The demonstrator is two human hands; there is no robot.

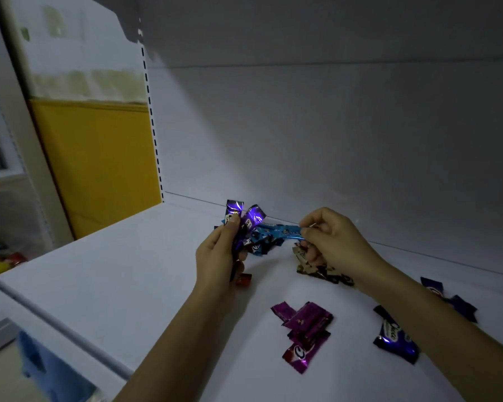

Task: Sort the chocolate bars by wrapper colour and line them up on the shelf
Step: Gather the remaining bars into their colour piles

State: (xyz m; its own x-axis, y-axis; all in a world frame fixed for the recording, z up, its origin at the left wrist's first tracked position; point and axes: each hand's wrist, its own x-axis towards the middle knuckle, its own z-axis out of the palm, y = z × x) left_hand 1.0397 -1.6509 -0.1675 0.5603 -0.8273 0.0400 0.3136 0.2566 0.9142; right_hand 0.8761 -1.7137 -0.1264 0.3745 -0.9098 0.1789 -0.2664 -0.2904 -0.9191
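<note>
Magenta bars (305, 329) lie loosely grouped near the front edge of the shelf (122, 285), with a navy bar (395, 336) to their right. Brown bars (317, 269) sit below my right wrist and dark bars (447, 297) lie towards the right edge. My left hand (215, 256) grips a bunch of purple bars (253, 217); my right hand (334, 236) pinches one end of a blue bar (279, 230). Sorting seems partly done, with no tidy row laid yet.

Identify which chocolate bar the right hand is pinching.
The light-blue bar, pinched at its end by the right hand. The left hand holds shiny purple bars; the magenta bars lie untouched on the shelf.
</note>
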